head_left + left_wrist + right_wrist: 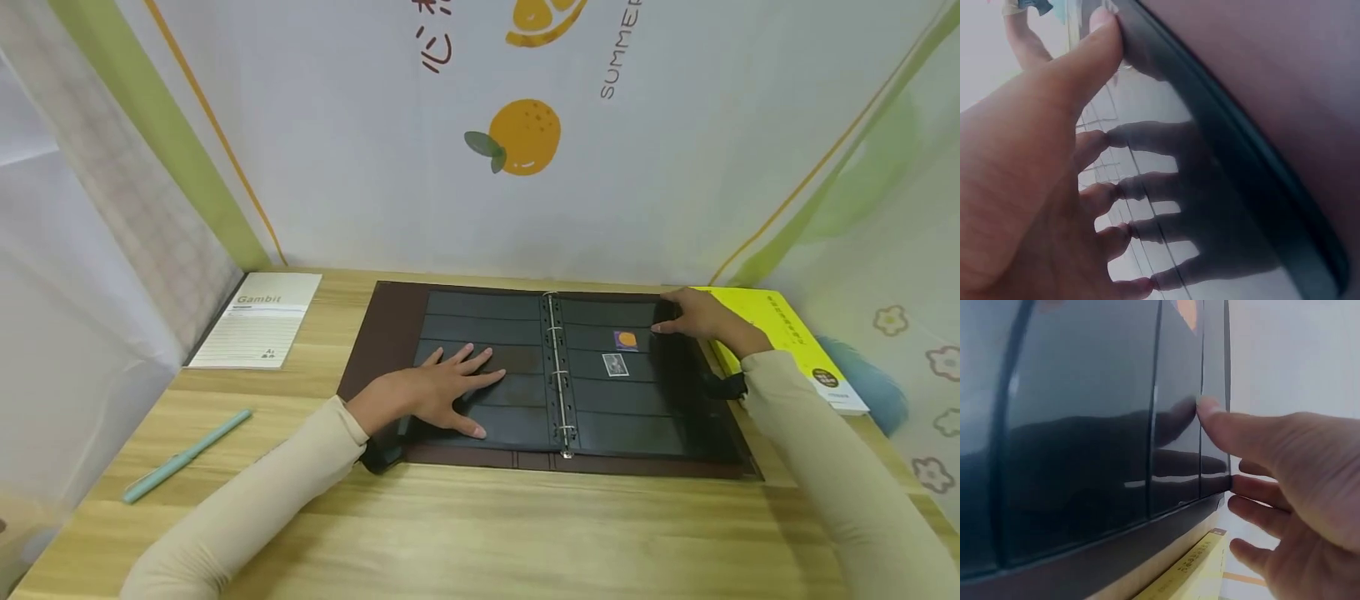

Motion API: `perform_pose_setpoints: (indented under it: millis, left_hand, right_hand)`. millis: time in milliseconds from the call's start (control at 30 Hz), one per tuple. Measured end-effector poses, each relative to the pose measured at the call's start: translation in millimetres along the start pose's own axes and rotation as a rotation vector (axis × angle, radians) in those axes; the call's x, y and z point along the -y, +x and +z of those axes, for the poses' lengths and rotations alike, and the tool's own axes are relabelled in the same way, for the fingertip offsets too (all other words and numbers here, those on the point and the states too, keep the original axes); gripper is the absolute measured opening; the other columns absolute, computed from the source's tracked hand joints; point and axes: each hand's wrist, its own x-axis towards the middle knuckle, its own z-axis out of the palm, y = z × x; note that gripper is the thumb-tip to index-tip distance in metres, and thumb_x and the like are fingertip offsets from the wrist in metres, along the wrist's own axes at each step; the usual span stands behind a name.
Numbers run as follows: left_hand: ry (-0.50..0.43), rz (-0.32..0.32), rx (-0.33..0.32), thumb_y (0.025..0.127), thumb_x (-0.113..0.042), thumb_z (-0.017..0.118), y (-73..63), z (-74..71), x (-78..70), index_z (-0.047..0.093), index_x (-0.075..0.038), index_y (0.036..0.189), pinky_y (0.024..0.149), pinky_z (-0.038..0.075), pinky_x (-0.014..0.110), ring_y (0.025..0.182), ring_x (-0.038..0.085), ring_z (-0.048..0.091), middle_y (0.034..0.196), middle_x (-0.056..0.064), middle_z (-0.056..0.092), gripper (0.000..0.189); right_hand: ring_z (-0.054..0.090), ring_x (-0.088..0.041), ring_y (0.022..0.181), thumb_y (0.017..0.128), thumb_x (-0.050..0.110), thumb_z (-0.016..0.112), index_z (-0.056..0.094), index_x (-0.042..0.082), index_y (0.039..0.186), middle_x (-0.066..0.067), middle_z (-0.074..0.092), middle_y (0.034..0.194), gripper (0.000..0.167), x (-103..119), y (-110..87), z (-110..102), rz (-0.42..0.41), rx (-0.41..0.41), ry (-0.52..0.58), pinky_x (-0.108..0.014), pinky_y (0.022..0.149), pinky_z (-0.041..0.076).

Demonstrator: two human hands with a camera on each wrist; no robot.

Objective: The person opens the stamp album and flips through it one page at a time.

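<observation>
An open ring-binder album [386,333] with a brown cover and dark pocket pages lies on the wooden table. My left hand [453,385] rests flat with spread fingers on the left page [1166,169], and its thumb [1094,44] touches the page's edge. My right hand [675,321] holds the outer edge of the right page [1085,456] near its far corner. Its thumb [1222,422] lies on top and its fingers reach past the edge. An orange stamp [626,339] and a grey stamp [615,364] sit in pockets of that page.
A lined "Gambit" notepad [258,321] lies at the back left and a teal pen [187,456] at the front left. A yellow book [795,342] lies right of the album, partly under my right forearm. Printed curtain walls close in three sides.
</observation>
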Motion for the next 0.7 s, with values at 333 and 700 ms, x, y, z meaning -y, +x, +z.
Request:
perform_pose_setpoints:
  millis: [333,700]
  left_hand:
    - [-0.001,0.014,-0.003,0.09,-0.066,0.061,1.8,3.5,2.0,0.01,-0.039,0.163,0.126,-0.001,0.061,0.159,0.027,-0.009,0.172,-0.003,-0.008,0.093]
    - [-0.008,0.014,0.002,0.091,-0.065,0.061,1.3,0.2,3.4,0.009,-0.038,0.163,0.125,-0.002,0.062,0.159,0.028,-0.01,0.172,-0.002,-0.009,0.093]
  right_hand:
    - [0.036,-0.059,0.134,0.1,0.021,0.063,0.019,-0.006,0.158,-0.043,0.031,0.15,0.077,-3,-8.2,-7,0.093,-0.054,0.287,-0.07,0.108,0.037]
    - [0.066,-0.016,0.11,0.11,0.026,0.042,-0.013,-0.002,0.16,-0.033,0.041,0.148,0.079,-22,-63.8,-7,0.125,0.313,0.796,-0.04,0.092,0.058]
